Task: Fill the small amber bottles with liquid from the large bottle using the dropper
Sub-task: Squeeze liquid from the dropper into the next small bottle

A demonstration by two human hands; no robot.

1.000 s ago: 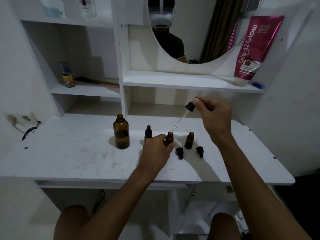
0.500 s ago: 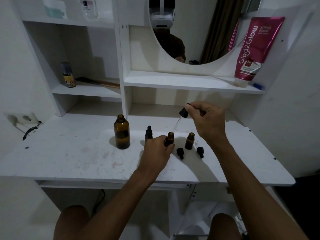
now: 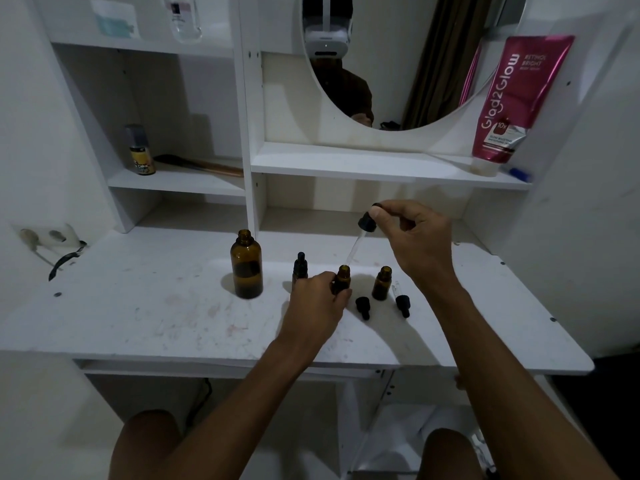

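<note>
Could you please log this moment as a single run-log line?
step: dosing | left hand: grips small bottle | right hand: pinches dropper, tip at bottle mouth | large bottle: open, on desk

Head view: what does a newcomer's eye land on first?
At centre, the right hand pinches a black-capped dropper, its glass tip slanting down to the mouth of a small amber bottle gripped by the left hand. The large amber bottle stands open to their left, and a bright pink tube stands on the upper-right shelf.
</note>
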